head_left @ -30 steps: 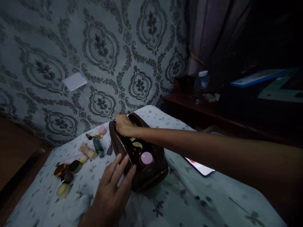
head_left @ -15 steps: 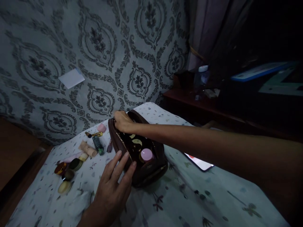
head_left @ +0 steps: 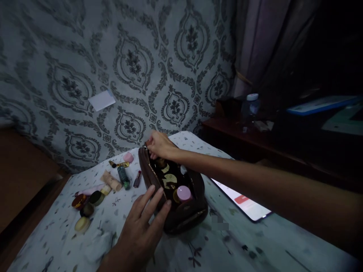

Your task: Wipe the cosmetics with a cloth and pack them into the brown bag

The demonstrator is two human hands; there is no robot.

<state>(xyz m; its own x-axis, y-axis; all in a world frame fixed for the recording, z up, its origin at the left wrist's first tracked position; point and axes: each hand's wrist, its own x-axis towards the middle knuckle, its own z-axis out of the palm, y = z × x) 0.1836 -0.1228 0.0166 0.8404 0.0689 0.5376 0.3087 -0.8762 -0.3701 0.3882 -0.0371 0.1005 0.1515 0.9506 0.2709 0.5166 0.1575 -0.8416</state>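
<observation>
A dark brown zippered bag [head_left: 185, 218] lies unzipped on the bed, with a pink-lidded jar [head_left: 183, 193] and pale round items [head_left: 170, 179] inside. My left hand [head_left: 141, 223] is open, its spread fingertips resting on the bag's near left rim. At the bag's far end, my right hand [head_left: 161, 145] has its fingers bent together by the rim and zipper. What they pinch is hidden. Left of the bag lie a small dark bottle [head_left: 137, 179], a green bottle [head_left: 124, 177], a beige tube [head_left: 110, 180] and a pink sponge [head_left: 128, 157].
Several small jars, among them an amber-lidded one [head_left: 79, 201] and a cream one [head_left: 82, 225], sit farther left. A lit phone [head_left: 249, 206] lies right of the bag, under my right forearm. Beyond the bed is a dark red table [head_left: 224, 126] with a plastic bottle [head_left: 252, 107].
My right hand has lifted slightly at the bag's far end, uncovering more of the inside. My left hand stays on the rim. The view has shifted, and more of the phone shows.
</observation>
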